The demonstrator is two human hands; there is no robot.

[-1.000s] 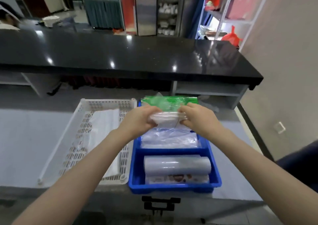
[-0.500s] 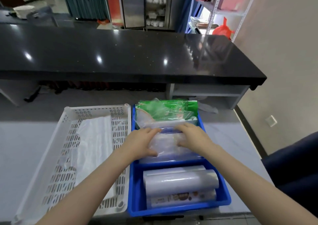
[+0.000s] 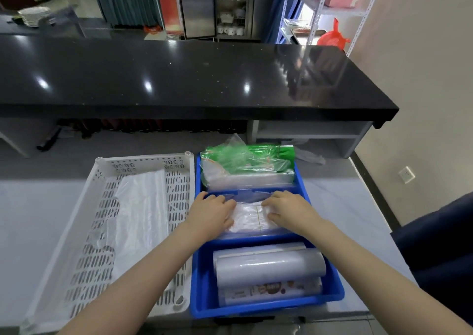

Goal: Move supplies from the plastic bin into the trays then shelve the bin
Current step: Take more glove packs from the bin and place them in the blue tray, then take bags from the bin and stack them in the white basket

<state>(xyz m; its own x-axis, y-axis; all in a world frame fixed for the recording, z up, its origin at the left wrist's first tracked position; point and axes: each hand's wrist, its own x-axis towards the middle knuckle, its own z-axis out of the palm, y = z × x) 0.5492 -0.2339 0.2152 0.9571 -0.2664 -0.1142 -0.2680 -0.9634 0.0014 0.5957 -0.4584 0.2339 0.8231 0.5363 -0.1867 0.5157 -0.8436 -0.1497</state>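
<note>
Blue tray (image 3: 202,283) sits on the table (image 3: 38,206) beside a white basket (image 3: 102,232), holding a roll (image 3: 268,265) and green packet (image 3: 245,165), while the left hand (image 3: 212,214) and right hand (image 3: 289,210) press flat, fingers loosely spread, on clear bags (image 3: 249,219) in its middle part.

Your left hand (image 3: 212,215) and right hand (image 3: 289,213) are both bare: no gloves, rings or watch showing. Your forearms are bare too, up to the frame edge, with no sleeve or cuff in view. Nails look short and plain, though they are too small to tell more. No wristbands, marks or bandages show on the wrists or forearms.
</note>
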